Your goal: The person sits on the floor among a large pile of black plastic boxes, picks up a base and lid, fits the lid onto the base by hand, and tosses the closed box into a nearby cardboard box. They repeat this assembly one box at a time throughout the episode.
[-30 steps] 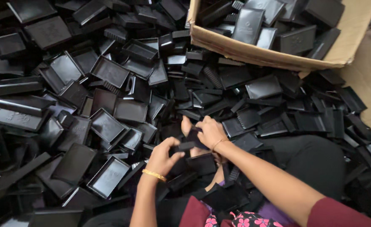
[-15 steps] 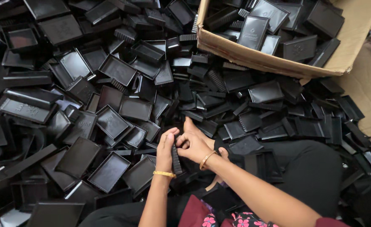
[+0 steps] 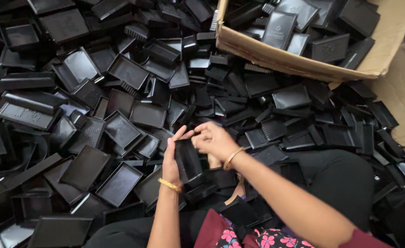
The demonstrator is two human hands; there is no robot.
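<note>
The left hand (image 3: 171, 158) is clamped on a black plastic tray (image 3: 188, 160), holding it steady while the right hand (image 3: 215, 140) pinches its top edge.

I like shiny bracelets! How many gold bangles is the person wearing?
2. One gold bangle is on the left wrist, below the left hand holding a black plastic piece. The other bangle is on the right wrist, behind the right hand.
</note>
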